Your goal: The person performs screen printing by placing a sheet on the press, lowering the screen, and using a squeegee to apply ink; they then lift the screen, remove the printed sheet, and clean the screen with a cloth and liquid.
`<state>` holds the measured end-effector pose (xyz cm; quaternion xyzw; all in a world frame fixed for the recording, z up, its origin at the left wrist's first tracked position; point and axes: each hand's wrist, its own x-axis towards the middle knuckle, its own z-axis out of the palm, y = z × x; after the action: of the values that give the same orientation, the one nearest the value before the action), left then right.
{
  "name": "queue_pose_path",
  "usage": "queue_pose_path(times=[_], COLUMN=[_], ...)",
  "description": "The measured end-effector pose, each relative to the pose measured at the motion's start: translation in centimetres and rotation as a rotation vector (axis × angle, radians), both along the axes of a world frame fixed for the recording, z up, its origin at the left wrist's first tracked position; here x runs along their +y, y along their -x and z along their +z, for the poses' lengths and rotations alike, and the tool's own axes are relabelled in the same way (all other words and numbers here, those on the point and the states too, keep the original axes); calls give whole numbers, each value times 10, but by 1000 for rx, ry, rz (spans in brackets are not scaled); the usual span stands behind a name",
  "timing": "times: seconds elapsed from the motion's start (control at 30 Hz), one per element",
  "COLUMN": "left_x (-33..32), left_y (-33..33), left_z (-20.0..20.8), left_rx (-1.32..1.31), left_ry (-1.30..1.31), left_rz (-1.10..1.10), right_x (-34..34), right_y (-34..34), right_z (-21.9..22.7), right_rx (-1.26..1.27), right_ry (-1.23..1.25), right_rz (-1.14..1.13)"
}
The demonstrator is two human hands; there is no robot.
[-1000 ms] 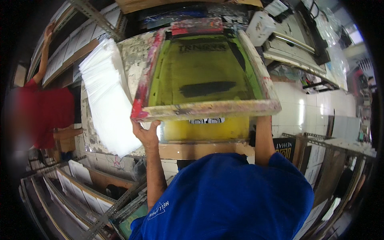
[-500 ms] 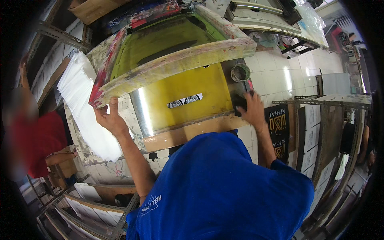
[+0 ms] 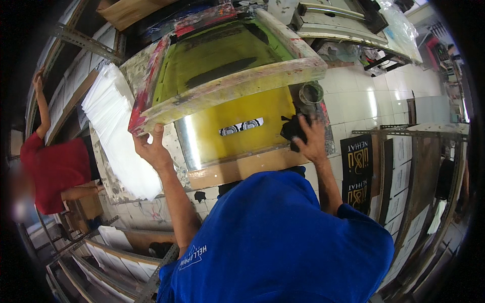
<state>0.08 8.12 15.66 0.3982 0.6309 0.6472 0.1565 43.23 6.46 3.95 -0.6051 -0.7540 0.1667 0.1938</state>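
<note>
My left hand (image 3: 153,149) is closed on the near left corner of a wooden-framed printing screen (image 3: 237,91), its thumb on top. That screen has a greenish-yellow mesh with dark ink smears and is tilted, its near edge raised. Under it lies a flat yellow board (image 3: 207,118) with a small black-and-white printed strip (image 3: 241,127) on it. At the board's right edge my right hand (image 3: 314,141) has a crumpled black cloth (image 3: 291,128) between thumb and fingers; the exact grip is partly hidden. Just beyond this hand stands a small round tub (image 3: 310,94).
A stack of white sheets (image 3: 118,136) lies left of the screen. Farther left, a person in a red shirt (image 3: 55,171) reaches up by the racks. Metal shelving (image 3: 419,132) stands at the right, and another bench (image 3: 343,25) is at the far right.
The black cloth has come left onto the yellow board's edge, with my right hand at it. My left hand still holds the screen. The person in red has raised an arm.
</note>
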Motion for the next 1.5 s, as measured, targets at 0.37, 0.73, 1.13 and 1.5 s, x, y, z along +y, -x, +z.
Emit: queue_pose_path(times=[0.37,0.73,1.13,1.5], left_x=[-18,-32,-39,-50], left_y=[-9,-5,-3,-8], left_z=[0,-17,-24,-43], left_rx=[-27,-162,-173,-209], left_ry=[55,200,230,330], left_rz=[-34,-33,-23,-50], right_x=[78,227,39,160], right_y=[75,141,263,87], right_z=[-50,-97,-41,-77], right_rx=[1793,227,82,-160], right_ry=[564,203,189,193], right_rz=[-615,-102,800,108])
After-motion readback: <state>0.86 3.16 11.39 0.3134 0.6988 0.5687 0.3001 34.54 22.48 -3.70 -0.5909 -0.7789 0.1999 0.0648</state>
